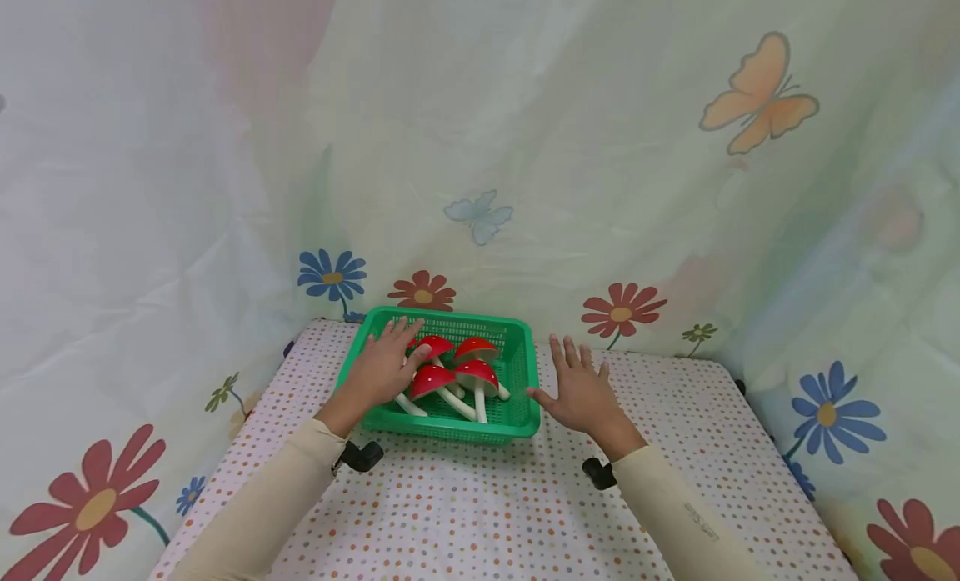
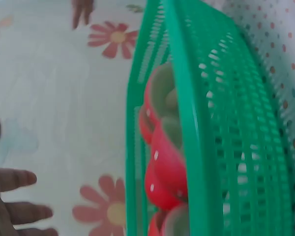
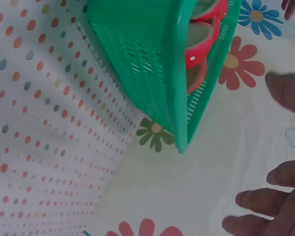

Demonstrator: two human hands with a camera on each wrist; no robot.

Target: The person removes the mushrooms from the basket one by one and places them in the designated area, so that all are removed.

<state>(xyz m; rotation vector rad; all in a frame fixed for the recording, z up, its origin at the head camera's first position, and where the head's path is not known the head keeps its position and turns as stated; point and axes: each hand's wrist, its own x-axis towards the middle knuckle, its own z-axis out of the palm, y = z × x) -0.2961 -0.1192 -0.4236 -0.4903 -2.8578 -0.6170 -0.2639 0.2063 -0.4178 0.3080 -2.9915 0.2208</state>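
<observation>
Several toy mushrooms with red, white-dotted caps and white stems, one red mushroom (image 1: 477,371) among them, lie in a green plastic basket (image 1: 534,398) on the table. My left hand (image 1: 381,366) is over the basket's left side, fingers spread and holding nothing; it hides part of the basket and of the mushrooms there. Just off the basket's right rim is my right hand (image 1: 583,393), its fingers spread too, with nothing in it. In the right wrist view, the right-hand fingers (image 3: 260,201) show apart from the basket's wall (image 3: 137,64).
The table wears a white cloth (image 1: 450,514) with coloured dots. Behind and at both sides hangs a pale curtain (image 1: 600,147) printed with flowers and butterflies. Dark wrist cameras, one the left camera (image 1: 363,457), sit below each hand.
</observation>
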